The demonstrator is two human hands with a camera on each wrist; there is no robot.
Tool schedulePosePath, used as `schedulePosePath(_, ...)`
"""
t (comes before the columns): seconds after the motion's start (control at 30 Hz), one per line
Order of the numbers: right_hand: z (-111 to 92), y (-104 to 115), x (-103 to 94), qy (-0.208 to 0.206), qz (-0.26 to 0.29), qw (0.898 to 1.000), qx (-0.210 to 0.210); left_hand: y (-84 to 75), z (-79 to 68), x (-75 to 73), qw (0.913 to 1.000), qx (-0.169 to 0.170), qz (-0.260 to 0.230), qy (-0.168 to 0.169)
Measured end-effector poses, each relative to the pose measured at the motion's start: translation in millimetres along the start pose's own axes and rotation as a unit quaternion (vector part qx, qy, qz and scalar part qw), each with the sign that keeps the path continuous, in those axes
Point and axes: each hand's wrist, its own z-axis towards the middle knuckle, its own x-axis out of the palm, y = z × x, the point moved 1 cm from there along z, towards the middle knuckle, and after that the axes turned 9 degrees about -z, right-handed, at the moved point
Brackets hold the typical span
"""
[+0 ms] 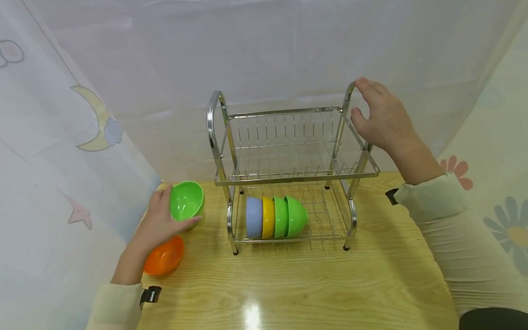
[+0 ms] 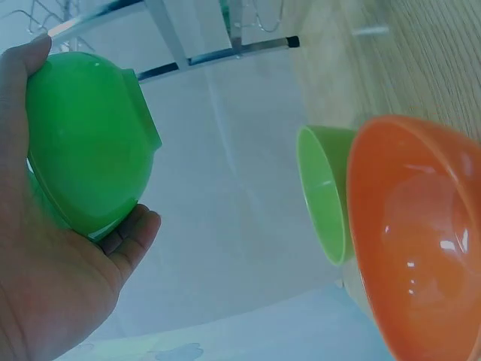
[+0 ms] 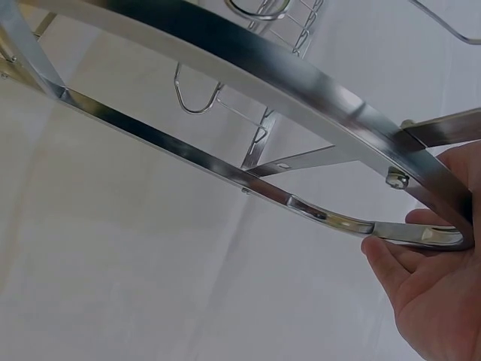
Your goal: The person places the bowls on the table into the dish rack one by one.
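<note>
My left hand [image 1: 158,219] holds a green bowl [image 1: 187,200] on the left side, thumb and fingers spread around its rim. In the left wrist view this bowl [image 2: 90,143] is tipped sideways, apart from the table. Near that hand, an orange bowl [image 1: 164,257] sits on the table with a light green bowl [image 2: 325,192] beside it. Over on the right, my right hand [image 1: 386,114] rests on the top bend of a metal dish rack [image 1: 297,178], fingers fairly straight and thumb apart. The right wrist view shows its fingertips against the handle [image 3: 409,232].
On the rack's lower tier a row of bowls stands on edge: a blue one [image 1: 254,218], a yellow one [image 1: 268,217] and two green ones [image 1: 297,216]. The wooden table [image 1: 294,290] extends in front. Patterned curtains [image 1: 260,48] hang behind and at both sides.
</note>
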Motion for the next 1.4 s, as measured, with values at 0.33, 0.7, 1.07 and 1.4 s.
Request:
schedulePosePath(0.33, -0.9, -2.3, 1.1, 0.004, 0.022, 1.000, 0.003, -16.9, -21.4, 6.7, 0.9991, 0.012, -0.042, 0.001)
schedulePosePath(0.7, -1.6, -0.5, 3.5, 0.000, 0.036, 0.999, 0.005, -35.4, -37.7, 20.7, 0.9972, 0.041, -0.061, 0.008)
schedulePosePath(1.07, -10.1, 3.3, 3.0, 0.013, 0.025, 1.000, 0.002, -53.5, -40.9, 33.1, 0.9970, 0.058, -0.048, 0.020)
schedulePosePath(1.4, -49.8, 24.4, 1.3, -0.162, 0.077, 0.982, -0.056, -75.6, -40.5, 49.3, 0.9932, 0.088, -0.066, 0.037)
